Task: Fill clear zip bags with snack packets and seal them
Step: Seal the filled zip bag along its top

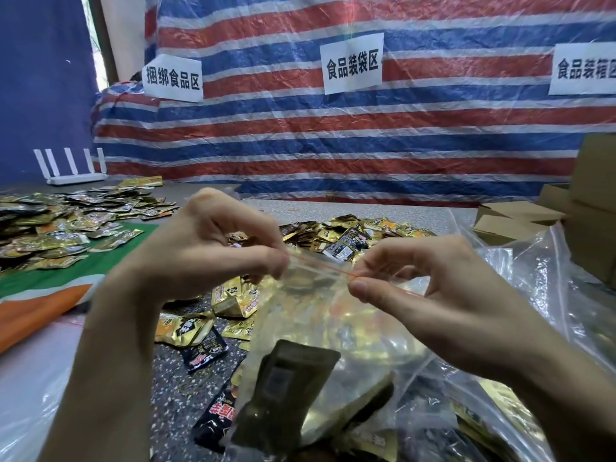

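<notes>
Closest to the camera, over the near edge of the tabletop [173, 395], hangs the bulging bottom of a clear zip bag [333, 331], with a dark olive snack packet [286, 391] pressed against its front and gold ones behind it. The bag is held up by its mouth. The left hand [200, 248] pinches one end of the red zip strip [320, 265] and the right hand [433, 281] pinches it further along, thumb and fingertips closed on the plastic. This bag looks fully loaded and is at the sealing step, though whether the strip between the hands is already pressed together cannot be told. Much seems left to do: loose packets [196, 328] lie under the bag, a heap [350, 235] sits mid-table behind the hands, and a wider spread [60, 225] covers the left edge. More clear bags [550, 278] are piled along the right edge, their contents unclear.
</notes>
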A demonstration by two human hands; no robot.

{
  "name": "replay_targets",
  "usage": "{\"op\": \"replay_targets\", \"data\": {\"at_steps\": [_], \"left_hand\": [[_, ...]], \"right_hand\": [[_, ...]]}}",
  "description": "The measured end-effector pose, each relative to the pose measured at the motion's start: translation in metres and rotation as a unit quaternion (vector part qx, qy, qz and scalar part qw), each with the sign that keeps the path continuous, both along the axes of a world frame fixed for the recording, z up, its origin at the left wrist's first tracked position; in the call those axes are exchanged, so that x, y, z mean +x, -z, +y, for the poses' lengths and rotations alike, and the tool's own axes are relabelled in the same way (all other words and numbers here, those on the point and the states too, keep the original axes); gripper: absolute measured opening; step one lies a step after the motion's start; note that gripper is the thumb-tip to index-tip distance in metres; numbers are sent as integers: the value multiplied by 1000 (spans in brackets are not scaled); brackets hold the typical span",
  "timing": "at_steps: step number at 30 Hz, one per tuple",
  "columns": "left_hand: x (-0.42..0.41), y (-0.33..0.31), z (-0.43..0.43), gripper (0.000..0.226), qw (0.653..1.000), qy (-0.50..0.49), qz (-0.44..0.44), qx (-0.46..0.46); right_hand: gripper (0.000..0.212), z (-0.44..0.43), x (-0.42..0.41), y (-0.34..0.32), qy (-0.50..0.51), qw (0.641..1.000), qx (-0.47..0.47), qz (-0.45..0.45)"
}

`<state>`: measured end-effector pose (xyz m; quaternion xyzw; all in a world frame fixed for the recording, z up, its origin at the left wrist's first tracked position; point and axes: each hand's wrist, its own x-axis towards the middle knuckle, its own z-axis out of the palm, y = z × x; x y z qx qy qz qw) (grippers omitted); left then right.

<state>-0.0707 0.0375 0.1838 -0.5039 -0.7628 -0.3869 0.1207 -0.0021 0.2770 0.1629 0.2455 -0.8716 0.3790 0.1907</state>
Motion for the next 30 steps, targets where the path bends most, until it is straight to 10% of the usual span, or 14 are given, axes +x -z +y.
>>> {"op": "replay_targets", "data": {"at_steps": [30], "left_hand": [[-46,19,-76,49,969,-206,-75,114]], "right_hand": [[12,32,-5,-8,33,997,33,-61]]}}
